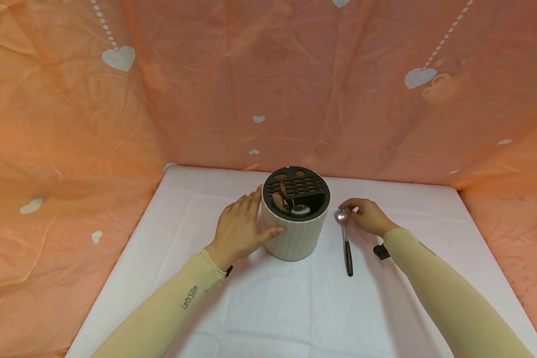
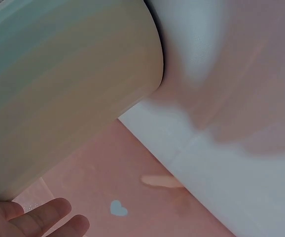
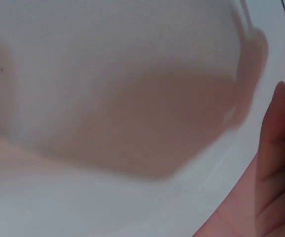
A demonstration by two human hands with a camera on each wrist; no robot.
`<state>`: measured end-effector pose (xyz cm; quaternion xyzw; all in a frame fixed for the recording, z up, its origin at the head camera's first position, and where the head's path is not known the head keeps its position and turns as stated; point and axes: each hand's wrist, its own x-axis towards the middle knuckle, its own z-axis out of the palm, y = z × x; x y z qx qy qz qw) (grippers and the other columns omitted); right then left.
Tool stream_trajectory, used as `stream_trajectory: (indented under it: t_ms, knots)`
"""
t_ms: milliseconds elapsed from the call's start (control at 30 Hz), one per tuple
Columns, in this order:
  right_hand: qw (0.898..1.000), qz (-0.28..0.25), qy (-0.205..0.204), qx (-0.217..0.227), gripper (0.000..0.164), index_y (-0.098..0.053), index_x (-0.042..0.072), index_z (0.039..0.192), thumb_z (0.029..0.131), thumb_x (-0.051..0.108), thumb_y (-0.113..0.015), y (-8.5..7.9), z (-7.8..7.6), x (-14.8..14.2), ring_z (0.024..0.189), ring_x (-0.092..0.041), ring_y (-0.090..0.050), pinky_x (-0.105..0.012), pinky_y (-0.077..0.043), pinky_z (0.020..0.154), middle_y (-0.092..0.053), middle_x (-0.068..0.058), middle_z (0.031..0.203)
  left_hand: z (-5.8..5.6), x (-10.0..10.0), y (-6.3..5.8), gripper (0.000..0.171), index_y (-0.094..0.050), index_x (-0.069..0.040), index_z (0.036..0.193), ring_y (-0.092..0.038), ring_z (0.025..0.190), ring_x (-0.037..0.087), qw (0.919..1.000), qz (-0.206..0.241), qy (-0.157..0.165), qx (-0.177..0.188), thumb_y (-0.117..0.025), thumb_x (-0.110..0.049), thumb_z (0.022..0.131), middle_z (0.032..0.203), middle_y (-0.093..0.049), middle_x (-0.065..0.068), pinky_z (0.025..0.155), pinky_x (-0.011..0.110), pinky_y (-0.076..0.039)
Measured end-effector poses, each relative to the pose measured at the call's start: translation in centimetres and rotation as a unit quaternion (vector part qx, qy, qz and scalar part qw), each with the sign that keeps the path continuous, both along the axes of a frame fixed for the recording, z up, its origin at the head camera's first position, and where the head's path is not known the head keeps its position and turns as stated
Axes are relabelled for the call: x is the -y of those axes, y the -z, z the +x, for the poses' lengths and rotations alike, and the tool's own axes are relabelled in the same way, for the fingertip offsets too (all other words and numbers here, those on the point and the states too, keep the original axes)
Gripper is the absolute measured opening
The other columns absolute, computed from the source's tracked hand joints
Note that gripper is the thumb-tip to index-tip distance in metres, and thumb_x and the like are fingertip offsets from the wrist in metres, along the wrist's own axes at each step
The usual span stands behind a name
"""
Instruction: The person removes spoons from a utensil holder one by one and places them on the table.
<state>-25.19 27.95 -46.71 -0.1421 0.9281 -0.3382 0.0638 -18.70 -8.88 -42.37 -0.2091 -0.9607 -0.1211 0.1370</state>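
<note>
A cream ribbed round utensil holder with a black slotted top stands upright near the table's far edge. A shiny metal spoon bowl and several brownish pieces show in its openings. My left hand rests on the holder's left side, fingers extended along it and thumb across the front. To the right of the holder, my right hand pinches a spoon with a black handle by its bowl end, handle pointing toward me. In the right wrist view only part of the right hand shows.
A white cloth covers the table. Orange-pink sheets with white hearts hang behind and at both sides, close to the table's far edge. Dark bands with cameras sit at both wrists.
</note>
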Motion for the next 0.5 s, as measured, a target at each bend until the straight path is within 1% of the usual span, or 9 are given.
stream_trajectory:
  t_ms: [100, 200, 300, 400, 500]
  knots:
    - [1.000, -0.008, -0.004, 0.019, 0.025, -0.071, 0.005, 0.112, 0.092, -0.003, -0.058, 0.1, -0.3, 0.2, 0.081, -0.026, -0.056, -0.033, -0.050, 0.066, -0.066, -0.014, 0.109, 0.0, 0.0, -0.1, 0.111, -0.021, -0.005, 0.159, -0.050, 0.129, 0.036, 1.0000, 0.001, 0.000, 0.001, -0.047, -0.083, 0.083, 0.140, -0.054, 0.021, 0.102, 0.049, -0.041]
    - [1.000, -0.013, -0.007, 0.026, 0.025, -0.071, 0.005, 0.111, 0.092, -0.004, -0.057, 0.2, -0.6, 0.4, 0.083, -0.027, -0.057, -0.032, -0.051, 0.064, -0.066, -0.015, 0.108, 0.0, 0.0, 0.0, 0.111, -0.022, -0.005, 0.158, -0.051, 0.129, 0.035, 1.0000, 0.000, 0.001, -0.002, -0.047, -0.082, 0.084, 0.139, -0.055, 0.021, 0.102, 0.049, -0.041]
    - [0.999, -0.018, -0.008, 0.028, 0.025, -0.071, 0.006, 0.110, 0.092, -0.004, -0.057, 0.5, -0.9, 0.5, 0.084, -0.027, -0.059, -0.030, -0.052, 0.063, -0.065, -0.015, 0.105, -0.1, 0.0, 0.0, 0.110, -0.023, -0.004, 0.158, -0.051, 0.128, 0.035, 1.0000, 0.001, 0.002, -0.007, -0.046, -0.083, 0.084, 0.138, -0.055, 0.020, 0.102, 0.048, -0.041]
    - [0.999, -0.016, -0.006, 0.029, 0.023, -0.072, 0.007, 0.110, 0.092, -0.002, -0.060, 0.8, -1.1, 0.7, 0.080, -0.025, -0.061, -0.030, -0.052, 0.062, -0.066, -0.014, 0.103, -0.1, 0.0, 0.1, 0.111, -0.023, -0.004, 0.158, -0.052, 0.127, 0.035, 0.9999, 0.002, 0.003, -0.010, -0.045, -0.083, 0.084, 0.137, -0.056, 0.021, 0.101, 0.049, -0.042]
    - [1.000, 0.008, -0.007, 0.014, 0.024, -0.072, 0.010, 0.110, 0.091, 0.000, -0.061, 1.1, -1.2, 0.9, 0.081, -0.024, -0.060, -0.034, -0.050, 0.067, -0.067, -0.013, 0.103, -0.1, 0.0, 0.1, 0.111, -0.023, -0.004, 0.158, -0.052, 0.126, 0.035, 0.9999, 0.005, 0.003, -0.010, -0.044, -0.084, 0.084, 0.137, -0.056, 0.021, 0.101, 0.049, -0.042]
